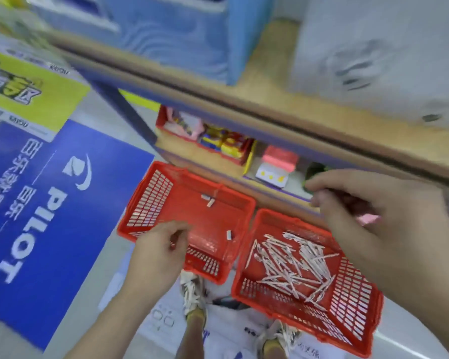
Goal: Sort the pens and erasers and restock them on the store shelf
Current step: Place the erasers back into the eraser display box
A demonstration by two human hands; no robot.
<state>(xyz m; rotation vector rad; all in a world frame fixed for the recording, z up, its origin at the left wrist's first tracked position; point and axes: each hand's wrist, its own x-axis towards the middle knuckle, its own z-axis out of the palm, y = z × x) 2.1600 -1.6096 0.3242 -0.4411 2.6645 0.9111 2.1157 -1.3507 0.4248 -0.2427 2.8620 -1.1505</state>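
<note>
Two red plastic baskets stand on the floor below the shelf. The left basket [151, 195] holds three small white erasers [210, 200]. The right basket [353, 288] holds several white pens [290, 265] in a loose pile. My left hand [158, 252] hovers over the left basket's near rim with its fingers curled; whether it pinches anything is unclear. My right hand [368, 211] is raised at the front of the lower shelf [218, 164], fingers curled and blurred, so what it holds cannot be made out.
On the lower shelf sit a red tray [163, 120] of coloured packets and a pink and white box [278, 164]. A wooden upper shelf [270, 81] carries a blue box and a white one. A blue PILOT sign [49, 203] lies on the floor at left. My feet stand behind the baskets.
</note>
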